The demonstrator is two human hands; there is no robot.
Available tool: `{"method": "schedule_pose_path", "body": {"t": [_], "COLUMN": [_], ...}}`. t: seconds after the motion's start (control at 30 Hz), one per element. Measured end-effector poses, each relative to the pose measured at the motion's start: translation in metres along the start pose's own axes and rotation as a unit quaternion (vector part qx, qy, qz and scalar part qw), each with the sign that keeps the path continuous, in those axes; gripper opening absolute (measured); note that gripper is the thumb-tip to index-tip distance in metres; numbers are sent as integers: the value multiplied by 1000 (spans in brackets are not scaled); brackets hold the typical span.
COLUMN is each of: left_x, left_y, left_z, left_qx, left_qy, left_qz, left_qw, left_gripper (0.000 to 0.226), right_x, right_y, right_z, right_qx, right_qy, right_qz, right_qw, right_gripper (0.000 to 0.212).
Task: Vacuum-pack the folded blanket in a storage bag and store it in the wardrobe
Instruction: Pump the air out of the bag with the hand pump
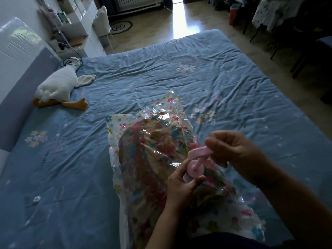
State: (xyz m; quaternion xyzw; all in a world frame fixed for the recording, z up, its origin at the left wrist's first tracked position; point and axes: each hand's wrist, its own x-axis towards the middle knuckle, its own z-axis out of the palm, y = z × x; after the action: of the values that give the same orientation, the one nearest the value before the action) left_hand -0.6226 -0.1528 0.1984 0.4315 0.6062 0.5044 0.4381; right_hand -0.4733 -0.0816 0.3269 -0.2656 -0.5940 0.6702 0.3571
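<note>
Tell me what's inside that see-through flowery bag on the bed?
A flowery blanket fills the storage bag, showing through the clear plastic. The left hand, right hand and pink pump cover part of it.

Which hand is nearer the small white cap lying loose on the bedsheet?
Left. The left hand grips the base of the pink pump, well right of the white cap; the right hand holds the pump's handle, even farther right.

Blue flowered sheet (161,72); clear floral-print bag (115,123) (pink pump (195,159)); white goose (59,83).
</note>
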Motion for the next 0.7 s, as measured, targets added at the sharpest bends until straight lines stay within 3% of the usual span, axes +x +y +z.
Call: {"method": "schedule_pose_path", "body": {"t": [0.07,0.1,0.17,0.23,0.3,0.37,0.43,0.6,0.7], "left_x": [-1,-2,-4,-2,-1,-2,-4,-4,-2], "left_y": [-1,-1,1,0,-1,2,1,-2,-1], "left_z": [1,2,1,-2,-3,-3,0,1,-2], "left_qx": [9,10,1,0,-3,-15,-11,-21,-13], "left_qy": [-5,-8,-16,-10,-9,0,2,4,9], "left_qz": [10,11,6,14,16,3,1,9,14], "left_qw": [1000,1000,1000,1000,1000,1000,1000,1000,1000], "left_gripper": [50,49,48,42,44,54,56,51,48], "right_x": [-2,-5,-11,-10,-5,-2,-1,-5,-5], "right_y": [31,45,58,39,4,-21,-20,48,36], "right_z": [1,1,0,1,4,3,1,1,3], "right_qx": [-146,-201,-250,-246,-159,-44,-3,-216,-232], "right_qy": [43,47,34,23,14,-14,-8,19,27], "right_qz": [58,92,111,58,6,-32,-38,84,48], "right_qw": [987,974,961,967,987,998,999,973,971], "right_gripper": [47,61,83,72,47,44,48,53,56]}}
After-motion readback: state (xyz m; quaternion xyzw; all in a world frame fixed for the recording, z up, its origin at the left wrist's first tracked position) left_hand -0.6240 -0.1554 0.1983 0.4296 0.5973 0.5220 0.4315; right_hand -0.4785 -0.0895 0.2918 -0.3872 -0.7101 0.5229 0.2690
